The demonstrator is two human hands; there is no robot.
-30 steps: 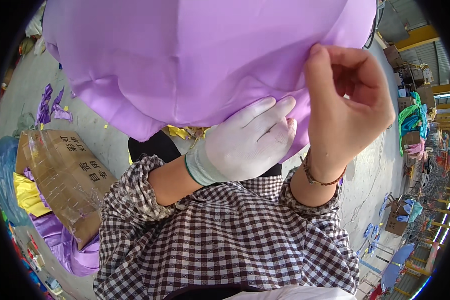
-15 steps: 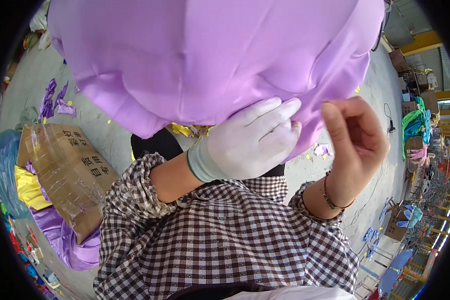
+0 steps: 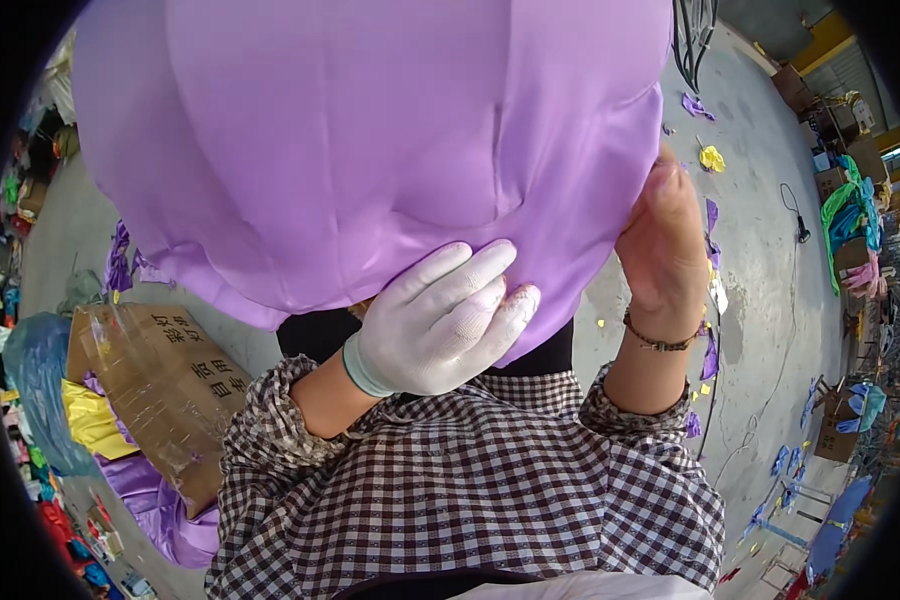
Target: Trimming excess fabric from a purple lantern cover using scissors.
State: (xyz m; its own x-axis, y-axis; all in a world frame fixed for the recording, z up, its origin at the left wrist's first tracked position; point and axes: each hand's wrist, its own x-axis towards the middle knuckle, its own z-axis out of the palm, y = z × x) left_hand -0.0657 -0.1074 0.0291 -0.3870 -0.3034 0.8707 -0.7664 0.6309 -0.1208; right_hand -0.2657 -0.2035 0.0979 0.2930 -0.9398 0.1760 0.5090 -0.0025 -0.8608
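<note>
A large, rounded shape covered in shiny purple fabric [image 3: 370, 120] fills the upper middle, with seams running down it and a loose hem along its lower edge. My left hand [image 3: 445, 325], in a white glove with a green cuff, rests on the fabric near that hem. Its fingers are apart and lie flat on the cloth. Bare, with a braided bracelet at the wrist, my right hand [image 3: 663, 240] is at the fabric's right side. Its fingers point up, somewhat blurred, and are partly hidden by the cloth's edge.
At the left a taped cardboard box [image 3: 160, 370] leans by yellow cloth [image 3: 100, 420], purple cloth [image 3: 165, 510] and a blue plastic bag [image 3: 45, 390]. A black cable [image 3: 798, 225] and purple and yellow scraps lie on the grey floor at right. Cartons and coloured fabric stand beyond.
The purple covered shape has shifted left and turned somewhat. My left hand has moved left and down with it, fingers now more spread. My right hand has gone from a curled pose to the fabric's side.
</note>
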